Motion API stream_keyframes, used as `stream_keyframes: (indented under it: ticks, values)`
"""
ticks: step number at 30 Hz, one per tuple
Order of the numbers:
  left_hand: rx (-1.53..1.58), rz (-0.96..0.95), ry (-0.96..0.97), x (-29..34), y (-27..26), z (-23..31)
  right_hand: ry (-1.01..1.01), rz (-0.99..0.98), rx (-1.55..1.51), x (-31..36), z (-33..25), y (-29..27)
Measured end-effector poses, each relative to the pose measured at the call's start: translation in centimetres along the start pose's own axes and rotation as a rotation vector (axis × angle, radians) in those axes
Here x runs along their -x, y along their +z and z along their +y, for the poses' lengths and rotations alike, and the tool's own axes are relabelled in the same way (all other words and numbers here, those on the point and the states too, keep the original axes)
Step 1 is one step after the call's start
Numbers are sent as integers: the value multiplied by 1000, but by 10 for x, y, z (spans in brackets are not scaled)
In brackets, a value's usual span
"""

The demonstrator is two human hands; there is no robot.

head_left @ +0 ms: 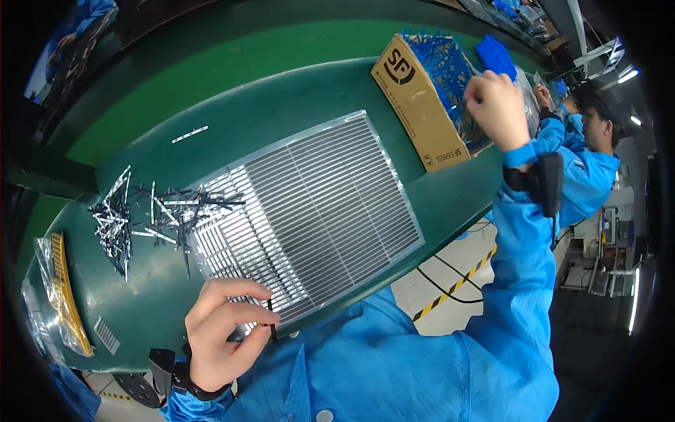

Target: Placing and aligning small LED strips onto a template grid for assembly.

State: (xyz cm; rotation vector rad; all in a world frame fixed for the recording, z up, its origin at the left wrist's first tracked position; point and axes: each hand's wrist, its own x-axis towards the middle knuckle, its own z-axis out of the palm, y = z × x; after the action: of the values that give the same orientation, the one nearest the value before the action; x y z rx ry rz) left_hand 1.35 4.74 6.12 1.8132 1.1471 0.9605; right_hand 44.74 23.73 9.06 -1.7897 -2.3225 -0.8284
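My left hand (226, 329) is at the near edge of the table, thumb and finger pinching a short dark strip (273, 329). Beside it lies a striped silver-grey sheet (337, 190) with rows of narrow bars, its left part brighter. Raised at the right, my right hand (498, 105) has its fingers curled together above the side of a cardboard box (422, 112). Whatever is between those fingers is too small to make out. Blue thin strips (443, 60) fill the box. Loose black-and-white strips (116, 228) lie in heaps left of the sheet, some overlapping its left end.
A single strip (190, 134) lies apart on the green table (281, 105). Near the left end are a yellow bundle in clear plastic (65, 295) and a small striped piece (106, 335). Past the box are a blue bin (496, 56) and a co-worker in blue (590, 176).
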Motion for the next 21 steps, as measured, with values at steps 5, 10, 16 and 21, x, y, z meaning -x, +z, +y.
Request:
stream_keyframes:
  ticks: [5, 10, 16, 21]
  values:
    - [23, 48, -43, 3, 7, -1, -1, -115, 79, -13, -3, 14]
    - [93, 66, -41, 4, 11, -2, 61, -77, -103, -16, 14, 4]
    - [55, 50, 54, 8, 8, -4, 145, 9, -760, -3, 28, -24]
    - [12, -17, 39, 7, 9, -6, 233, 17, -1016, 19, -64, -86]
